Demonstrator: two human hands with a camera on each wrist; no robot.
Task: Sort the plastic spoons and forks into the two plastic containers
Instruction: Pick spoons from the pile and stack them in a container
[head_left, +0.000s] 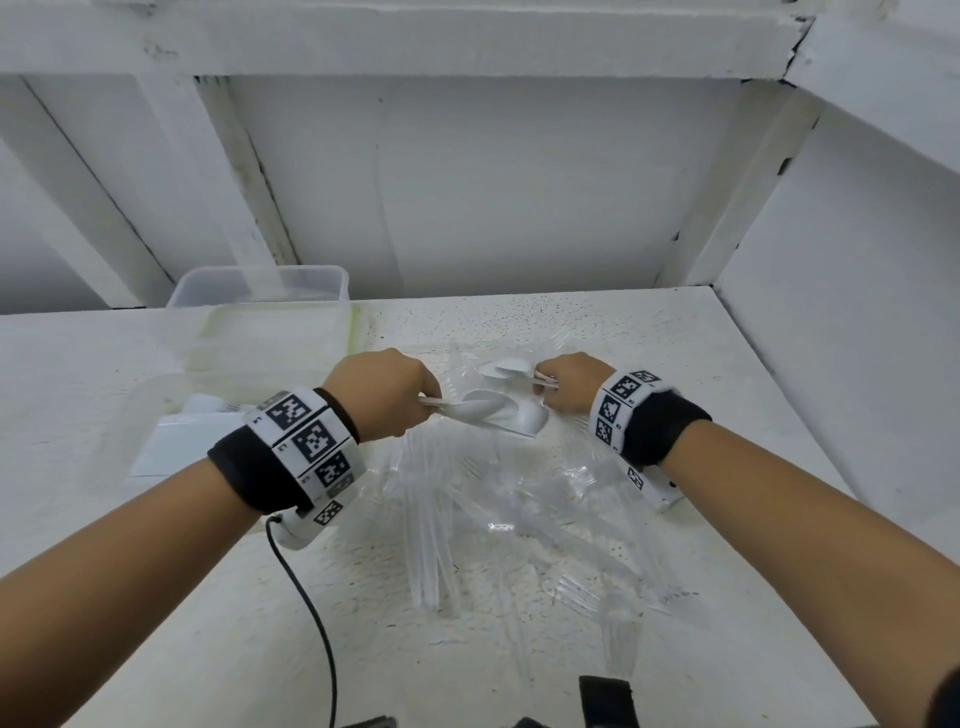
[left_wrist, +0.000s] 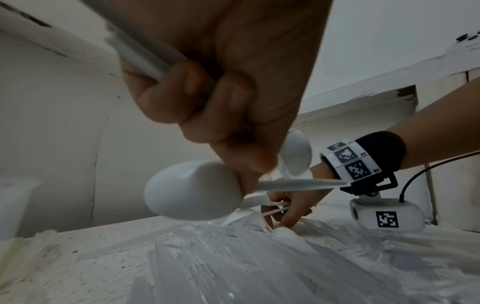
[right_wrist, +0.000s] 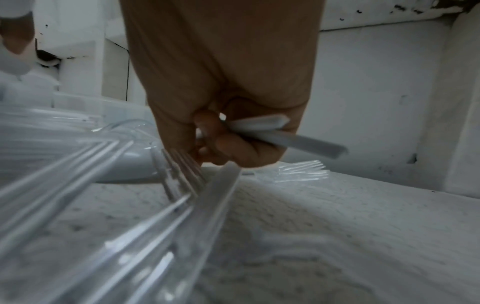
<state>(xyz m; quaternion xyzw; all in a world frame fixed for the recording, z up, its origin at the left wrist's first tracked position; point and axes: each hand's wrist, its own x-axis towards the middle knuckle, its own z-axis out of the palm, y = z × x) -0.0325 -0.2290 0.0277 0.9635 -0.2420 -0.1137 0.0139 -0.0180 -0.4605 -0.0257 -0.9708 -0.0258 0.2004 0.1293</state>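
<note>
Over a speckled white shelf (head_left: 675, 332), a person's two hands work at the far edge of a heap of plastic cutlery. The left hand (head_left: 387, 392) has its fingers (left_wrist: 166, 96) curled tight round the handles of white spoons (head_left: 493, 410), whose bowls jut rightward above the heap; the left wrist view shows one bowl large and close beneath the knuckles. The right hand (head_left: 571, 382) clamps its curled fingers (right_wrist: 233, 148) on more white spoon handles (right_wrist: 285, 135), which stick out past the palm, while a fingertip reaches down to touch a spoon lying in the pile. Its held spoon bowls (head_left: 511, 370) point left, toward the other hand, and the two bundles nearly meet.

Clear forks (head_left: 431, 545) lie strewn on the shelf below and between both wrists, tines pointing several ways; a few rest apart near the back wall in the right wrist view. Two clear containers sit at the left: a tall tub (head_left: 260, 291) against the wall, and a nearer one (head_left: 156, 410), partly hidden by the left wrist, whose contents are too blurred to tell. Both wrists wear black bands with coded markers (head_left: 306, 436).
</note>
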